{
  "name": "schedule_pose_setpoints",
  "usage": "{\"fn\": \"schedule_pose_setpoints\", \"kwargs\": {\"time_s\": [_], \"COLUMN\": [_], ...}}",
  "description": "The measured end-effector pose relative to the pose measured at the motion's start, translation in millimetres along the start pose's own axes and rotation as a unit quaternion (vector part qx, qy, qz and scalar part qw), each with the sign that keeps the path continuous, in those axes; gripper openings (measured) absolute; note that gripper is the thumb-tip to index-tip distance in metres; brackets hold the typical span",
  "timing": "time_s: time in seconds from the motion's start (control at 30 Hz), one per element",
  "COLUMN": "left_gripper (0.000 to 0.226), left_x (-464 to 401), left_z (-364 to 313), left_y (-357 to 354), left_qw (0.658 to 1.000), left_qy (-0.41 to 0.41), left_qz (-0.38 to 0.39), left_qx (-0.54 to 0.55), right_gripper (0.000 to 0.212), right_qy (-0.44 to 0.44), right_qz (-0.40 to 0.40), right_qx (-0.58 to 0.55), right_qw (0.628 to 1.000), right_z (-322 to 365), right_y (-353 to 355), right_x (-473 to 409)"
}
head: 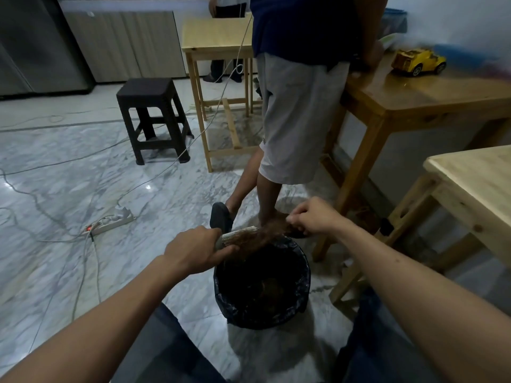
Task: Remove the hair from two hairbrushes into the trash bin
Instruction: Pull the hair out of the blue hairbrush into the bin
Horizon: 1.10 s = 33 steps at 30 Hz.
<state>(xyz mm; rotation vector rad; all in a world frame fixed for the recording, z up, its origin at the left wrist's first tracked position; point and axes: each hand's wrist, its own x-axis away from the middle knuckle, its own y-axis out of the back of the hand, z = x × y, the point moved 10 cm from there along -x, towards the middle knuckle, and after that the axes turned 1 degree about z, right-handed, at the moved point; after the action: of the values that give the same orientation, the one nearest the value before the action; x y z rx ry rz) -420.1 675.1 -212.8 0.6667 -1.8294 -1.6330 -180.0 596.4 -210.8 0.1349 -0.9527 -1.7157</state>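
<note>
Over the black-lined trash bin on the marble floor, the left hand keeps a closed grip around the handle end of a pale hairbrush, held roughly level just above the bin's far rim. The right hand pinches a brown mat of hair at the brush's far end, fingers drawn together on the clump, which stretches between brush and fingertips. The hair looks light, soft and springy, likely to cling to the bristles and tear into wisps, so a hold close to the bristle roots should lift more of it in one piece. The brush itself appears stiff and light, and a firm wrap on the handle seems enough. Some hair already lies in the bin. A second hairbrush is not in view. Another person stands just behind the bin.
</note>
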Motion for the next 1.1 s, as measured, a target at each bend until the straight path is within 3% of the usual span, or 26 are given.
{"fn": "schedule_pose_setpoints", "kwargs": {"time_s": [0.13,0.2,0.3,0.43,0.5,0.53,0.63,0.7,0.9,1.0,1.1], "left_gripper": [0.059,0.06,0.06,0.055,0.055,0.055,0.056,0.056,0.068,0.068,0.064], "left_x": [2.2,2.4,-1.3,-7.9,-9.8,-10.7,-11.9,-12.1,0.8,0.1,-5.6], "left_z": [33.1,43.7,40.6,12.7,2.4,-0.4,1.7,14.4,76.4,66.7,38.0], "left_y": [-7.3,-7.7,-2.9,11.1,17.5,19.8,24.2,22.9,28.2,27.9,24.9], "left_qw": [0.999,0.998,0.997,0.997,0.997,0.997,0.995,0.991,0.96,0.964,0.971], "left_qy": [0.036,0.053,0.059,0.046,0.043,0.043,0.062,0.088,0.209,0.191,0.156], "left_qz": [0.007,0.005,0.004,-0.011,-0.021,-0.026,-0.034,-0.032,-0.059,-0.058,-0.047], "left_qx": [0.023,0.037,0.043,0.054,0.059,0.063,0.075,0.094,0.176,0.177,0.173], "right_gripper": [0.025,0.024,0.024,0.08,0.089,0.082,0.028,0.015,0.017,0.025,0.057], "right_qy": [-0.105,-0.124,-0.086,-0.023,0.004,0.018,0.045,0.032,-0.059,-0.06,-0.029], "right_qz": [-0.121,-0.124,-0.003,0.143,0.178,0.174,0.071,0.013,-0.049,0.018,0.123], "right_qx": [0.005,-0.001,-0.007,0.001,-0.02,-0.02,-0.019,0.008,0.056,0.035,0.068], "right_qw": [0.987,0.985,0.996,0.99,0.984,0.984,0.996,0.999,0.995,0.997,0.99], "right_z": [-42.1,-52.1,-38.5,-6.0,5.8,9.2,13.0,3.4,-53.4,-53.6,-30.5], "right_y": [54.1,59.9,24.5,-28.6,-48.3,-52.9,-39.4,-22.9,18.7,5.2,-23.5], "right_x": [-1.8,0.2,-0.5,1.1,2.3,1.2,-7.4,-11.0,-7.3,-1.9,4.1]}}
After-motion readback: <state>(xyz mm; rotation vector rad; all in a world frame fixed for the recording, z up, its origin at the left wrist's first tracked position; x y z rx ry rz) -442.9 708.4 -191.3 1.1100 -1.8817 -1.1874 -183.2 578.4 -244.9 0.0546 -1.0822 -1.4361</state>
